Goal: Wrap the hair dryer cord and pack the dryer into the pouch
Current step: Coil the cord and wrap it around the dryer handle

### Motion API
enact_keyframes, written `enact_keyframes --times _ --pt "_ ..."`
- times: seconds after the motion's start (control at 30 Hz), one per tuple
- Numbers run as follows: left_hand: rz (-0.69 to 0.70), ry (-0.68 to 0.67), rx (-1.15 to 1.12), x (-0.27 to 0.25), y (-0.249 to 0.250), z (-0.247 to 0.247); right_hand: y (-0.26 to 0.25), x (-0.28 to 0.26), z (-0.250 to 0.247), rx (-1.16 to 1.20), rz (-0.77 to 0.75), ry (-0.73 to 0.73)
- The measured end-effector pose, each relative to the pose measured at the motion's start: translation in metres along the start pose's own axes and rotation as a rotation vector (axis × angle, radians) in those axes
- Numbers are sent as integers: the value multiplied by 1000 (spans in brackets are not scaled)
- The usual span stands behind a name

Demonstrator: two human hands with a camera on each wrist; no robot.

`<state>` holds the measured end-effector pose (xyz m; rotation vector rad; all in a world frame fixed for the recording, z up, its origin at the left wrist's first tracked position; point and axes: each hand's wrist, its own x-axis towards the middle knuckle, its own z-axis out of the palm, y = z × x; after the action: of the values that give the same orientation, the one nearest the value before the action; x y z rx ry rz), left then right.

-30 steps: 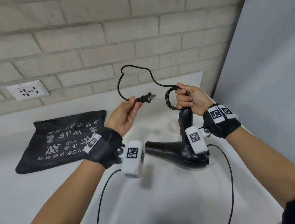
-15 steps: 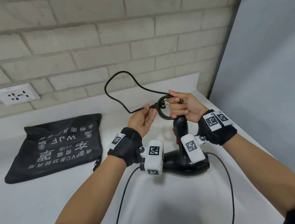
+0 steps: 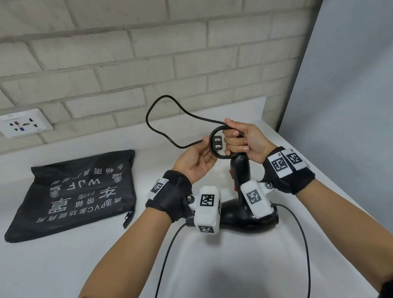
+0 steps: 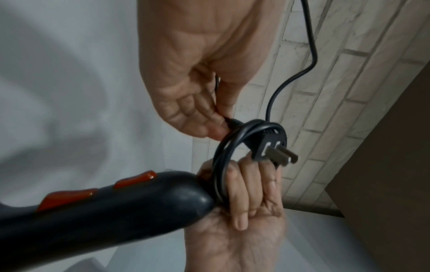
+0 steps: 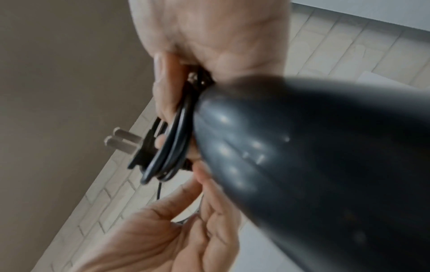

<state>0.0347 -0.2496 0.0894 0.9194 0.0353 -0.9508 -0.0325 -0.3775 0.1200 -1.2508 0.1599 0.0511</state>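
Observation:
The black hair dryer (image 3: 239, 171) stands handle up on the white counter, its red switches (image 4: 69, 195) facing left. My right hand (image 3: 233, 141) grips the coiled cord (image 3: 214, 152) at the handle's top end. My left hand (image 3: 206, 145) pinches the cord just behind the plug (image 3: 218, 142), which pokes through the coil with its prongs (image 4: 281, 152) free. A loose loop of cord (image 3: 154, 109) rises behind the hands. The black pouch (image 3: 76, 193) lies flat on the left. In the right wrist view the handle (image 5: 302, 165) fills the frame beside the coil (image 5: 172, 143).
A white wall socket (image 3: 22, 123) sits in the brick wall at the back left. A grey panel (image 3: 352, 113) closes the right side, close to the counter's right edge (image 3: 337, 220). Thin black cables (image 3: 304, 246) hang from both wrist cameras.
My left hand has carried the plug rightward to the coil and pushed it through the ring. The loose loop has shrunk and shifted left. The right hand has kept its grip.

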Motion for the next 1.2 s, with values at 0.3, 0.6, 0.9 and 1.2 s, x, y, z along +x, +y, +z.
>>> enact_keyframes --times 0.3,0.6,0.9,1.2 --pt "-34 -170 204 -16 2 8 2 1 -6 -41 -56 121" --pt "198 -82 690 -39 -6 7 4 1 -7 -79 -111 192" --pt "92 -195 1596 -73 -20 -100 4 2 -30 96 -160 292" --pt "327 143 1763 -65 -20 -94 4 2 -15 58 -122 209"
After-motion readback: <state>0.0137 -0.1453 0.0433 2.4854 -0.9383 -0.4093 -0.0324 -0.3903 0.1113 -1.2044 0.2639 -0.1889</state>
